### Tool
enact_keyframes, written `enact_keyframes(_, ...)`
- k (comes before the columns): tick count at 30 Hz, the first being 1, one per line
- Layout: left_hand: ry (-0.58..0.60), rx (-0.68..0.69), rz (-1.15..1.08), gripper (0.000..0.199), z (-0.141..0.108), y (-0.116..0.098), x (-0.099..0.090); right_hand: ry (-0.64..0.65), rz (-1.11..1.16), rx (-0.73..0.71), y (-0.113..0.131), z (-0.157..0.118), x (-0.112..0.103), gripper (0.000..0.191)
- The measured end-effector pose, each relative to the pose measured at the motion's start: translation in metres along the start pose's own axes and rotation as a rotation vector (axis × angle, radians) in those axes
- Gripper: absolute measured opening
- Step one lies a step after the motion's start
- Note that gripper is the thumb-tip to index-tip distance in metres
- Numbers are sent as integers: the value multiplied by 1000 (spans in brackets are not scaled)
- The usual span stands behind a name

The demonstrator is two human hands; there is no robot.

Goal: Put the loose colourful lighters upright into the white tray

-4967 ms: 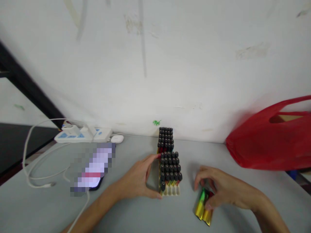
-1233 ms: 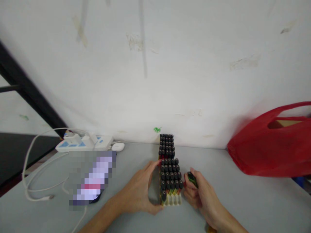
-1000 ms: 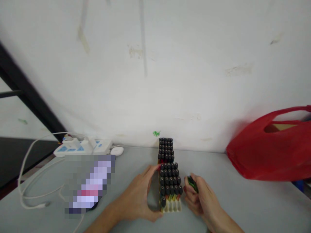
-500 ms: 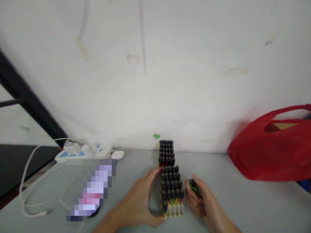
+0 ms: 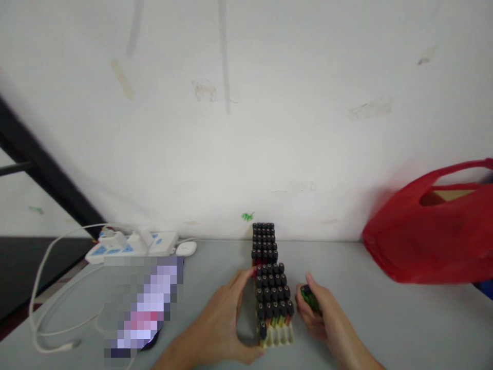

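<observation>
Two-handed: clasping battery in right hand, just right of tray, tilted lengthwise towards it; holding tray's left side with left hand.

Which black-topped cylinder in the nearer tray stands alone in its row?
The cylinder at the front of the tray, beside the left hand: only it stands in that row, while each row behind holds several.

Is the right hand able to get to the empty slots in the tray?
Probably yes: the right hand is just beside the tray, with nothing seen between it and the slots, though it holds a dark green piece.
</observation>
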State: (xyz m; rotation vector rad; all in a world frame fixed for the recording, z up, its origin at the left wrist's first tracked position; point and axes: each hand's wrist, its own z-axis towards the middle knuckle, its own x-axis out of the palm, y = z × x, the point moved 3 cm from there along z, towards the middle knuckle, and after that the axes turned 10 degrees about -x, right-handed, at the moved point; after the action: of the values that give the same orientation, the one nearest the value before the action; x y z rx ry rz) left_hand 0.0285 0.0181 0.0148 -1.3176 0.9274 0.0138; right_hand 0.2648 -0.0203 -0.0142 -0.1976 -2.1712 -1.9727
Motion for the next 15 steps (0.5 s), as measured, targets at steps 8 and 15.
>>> enact_keyframes(8, -4, -67, 21, 137, 0, -4, -4, 82, 77, 131, -13, -1, 2, 84)
enact_keyframes(15, -33, 15, -5, 136, 0, 1, -2, -83, 84, 127, 3, -8, 8, 79)
